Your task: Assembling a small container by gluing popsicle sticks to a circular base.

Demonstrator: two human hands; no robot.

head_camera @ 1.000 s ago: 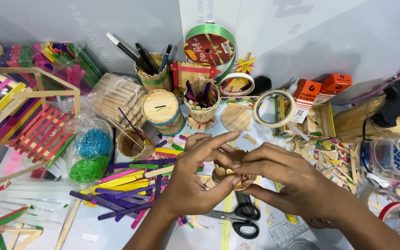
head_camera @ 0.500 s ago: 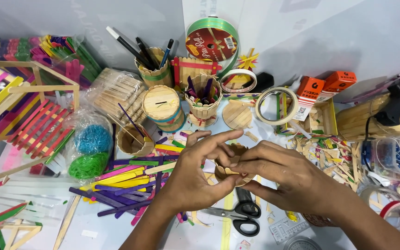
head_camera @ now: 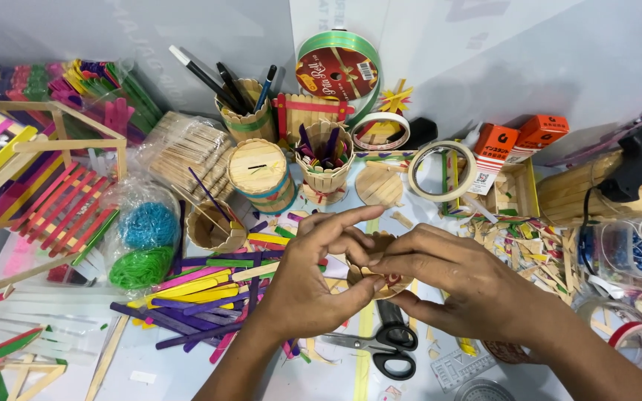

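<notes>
Small round wooden stick piece [head_camera: 380, 276], pinched between left hand [head_camera: 313, 289] and right hand [head_camera: 455, 286] over the surface's middle. Fingers press its rim from both sides. Even, gentle pressure seems wise, lest the sticks shift.

Colours crowding around the scissors

Black-handled scissors [head_camera: 394, 349] are lying right of purple, yellow and pink sticks [head_camera: 187, 297]; blue and green bundles [head_camera: 145, 245] are sitting farther left.
</notes>
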